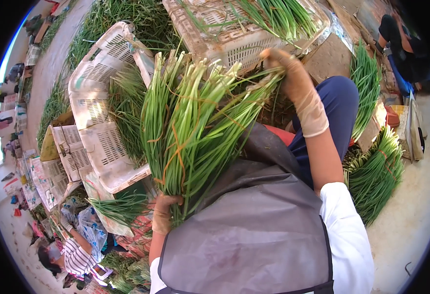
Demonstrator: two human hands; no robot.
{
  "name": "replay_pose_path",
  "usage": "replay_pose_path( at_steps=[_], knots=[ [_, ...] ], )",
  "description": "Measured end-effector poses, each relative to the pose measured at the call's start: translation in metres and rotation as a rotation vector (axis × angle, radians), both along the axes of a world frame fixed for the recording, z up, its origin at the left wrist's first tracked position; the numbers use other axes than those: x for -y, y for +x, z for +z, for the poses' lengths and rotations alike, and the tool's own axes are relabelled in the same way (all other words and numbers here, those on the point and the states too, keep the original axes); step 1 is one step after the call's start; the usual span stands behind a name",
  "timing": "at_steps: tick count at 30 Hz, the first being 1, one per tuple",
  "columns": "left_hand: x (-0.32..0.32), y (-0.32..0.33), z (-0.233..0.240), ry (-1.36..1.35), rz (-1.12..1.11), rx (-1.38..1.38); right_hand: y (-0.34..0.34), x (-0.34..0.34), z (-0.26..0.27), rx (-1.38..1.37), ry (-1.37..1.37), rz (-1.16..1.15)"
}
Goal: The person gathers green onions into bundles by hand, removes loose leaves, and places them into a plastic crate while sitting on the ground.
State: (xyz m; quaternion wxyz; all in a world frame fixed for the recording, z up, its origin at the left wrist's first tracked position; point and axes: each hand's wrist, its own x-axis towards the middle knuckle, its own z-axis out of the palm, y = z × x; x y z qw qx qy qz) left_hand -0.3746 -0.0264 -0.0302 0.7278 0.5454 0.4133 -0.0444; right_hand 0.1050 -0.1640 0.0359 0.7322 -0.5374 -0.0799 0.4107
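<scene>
A large loose bunch of Chinese chives (pixel 193 128) leans across my lap, pale root ends up and green leaf tips down. My gloved left hand (pixel 166 209) grips its leafy lower end. At the upper right, my gloved right hand (pixel 295 79) is closed on the pale ends of some stalks that fan away from the bunch. Motion blurs its fingertips slightly. Brown, withered strands (pixel 178 147) hang among the leaves. A dark grey apron (pixel 244 228) covers my front beneath the chives.
An upturned white plastic crate (pixel 215 46) carries more chives (pixel 279 16) ahead. Another crate (pixel 93 110) lies tilted at left. Tied chive bundles (pixel 378 176) stand on the floor at right. Another person (pixel 77 253) sits at lower left; someone else (pixel 402 47) is at upper right.
</scene>
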Motion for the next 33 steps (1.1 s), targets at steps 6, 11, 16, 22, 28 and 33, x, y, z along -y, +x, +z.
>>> replay_pose_path(
  at_steps=[6,11,16,22,28,33],
  knots=[
    [0.016,0.020,0.034,-0.166,0.169,-0.002,0.064,0.022,-0.012,-0.096,0.365,-0.046],
    [0.025,0.007,0.027,-0.074,0.203,0.193,0.091,0.032,0.045,0.079,0.564,0.057],
    [0.017,0.000,0.009,-0.031,0.205,0.220,0.166,0.087,0.088,0.062,0.911,0.057],
    [0.015,0.008,0.017,-0.049,0.193,0.192,0.211,0.050,0.178,0.554,0.924,-0.429],
    [0.020,0.016,0.001,0.535,-0.038,0.477,0.182,-0.018,0.150,1.044,0.792,-0.677],
    [0.031,0.026,0.039,0.109,0.124,0.176,0.131,-0.017,-0.023,1.715,-0.731,0.165]
  ],
)
